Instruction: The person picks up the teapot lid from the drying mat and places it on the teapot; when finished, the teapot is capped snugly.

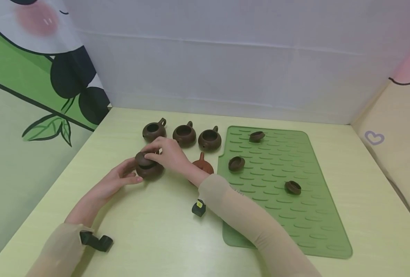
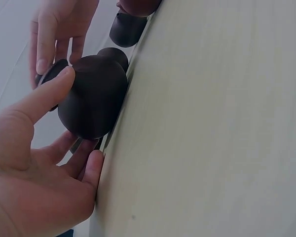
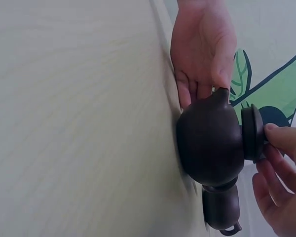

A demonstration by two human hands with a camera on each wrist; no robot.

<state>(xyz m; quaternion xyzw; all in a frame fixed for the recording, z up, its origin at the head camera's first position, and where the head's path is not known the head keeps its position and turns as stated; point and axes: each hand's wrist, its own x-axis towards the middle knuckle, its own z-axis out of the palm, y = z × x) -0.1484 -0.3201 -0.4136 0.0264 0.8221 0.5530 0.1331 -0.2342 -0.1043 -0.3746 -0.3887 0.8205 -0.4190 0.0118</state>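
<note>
A dark brown clay teapot point(image 1: 151, 172) stands on the table at centre-left. My left hand point(image 1: 116, 179) holds its left side, with the thumb near the rim and the fingers curved round the body in the left wrist view. My right hand point(image 1: 170, 154) pinches a dark lid point(image 1: 143, 159) by its knob from above. In the right wrist view the lid point(image 3: 252, 132) is at the mouth of the teapot point(image 3: 212, 140), a little apart from it. Part of the handle is hidden behind my right hand.
Behind stand three lidless dark teapots point(image 1: 184, 135) in a row. A reddish-brown teapot point(image 1: 205, 166) sits partly hidden behind my right forearm. On the right lies a green textured mat point(image 1: 315, 215) bearing three dark lids point(image 1: 237, 163). A pale cloth wall point(image 1: 205, 73) rises behind the table.
</note>
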